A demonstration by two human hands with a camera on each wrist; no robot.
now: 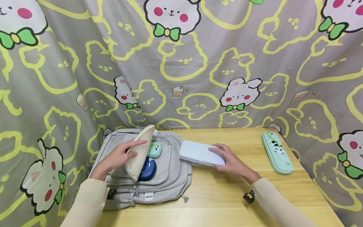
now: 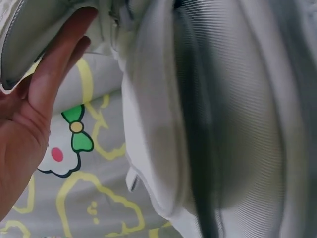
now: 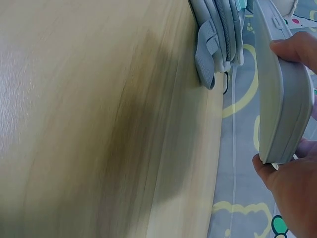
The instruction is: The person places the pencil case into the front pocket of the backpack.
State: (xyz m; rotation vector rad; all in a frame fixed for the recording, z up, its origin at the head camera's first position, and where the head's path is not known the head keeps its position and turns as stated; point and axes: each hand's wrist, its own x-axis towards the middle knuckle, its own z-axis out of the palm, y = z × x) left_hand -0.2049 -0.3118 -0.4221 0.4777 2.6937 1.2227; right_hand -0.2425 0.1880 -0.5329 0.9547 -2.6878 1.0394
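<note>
Sleeve (image 1: 279,201) nearest, pale case (image 1: 198,153) juts left from right grip (image 1: 232,162)

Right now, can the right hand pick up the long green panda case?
Probably not: the right hand holds the pale case, though the way across the table to the long green case looks free.

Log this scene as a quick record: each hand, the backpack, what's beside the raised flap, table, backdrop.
Left hand: touching the raised flap
Right hand: gripping a pale case, held off the table
Backpack: grey, lying on the table
Beside flap: small mint case, dark blue case
Table: wood-grained; long mint panda case at right
Backdrop: cartoon-print curtain
</note>
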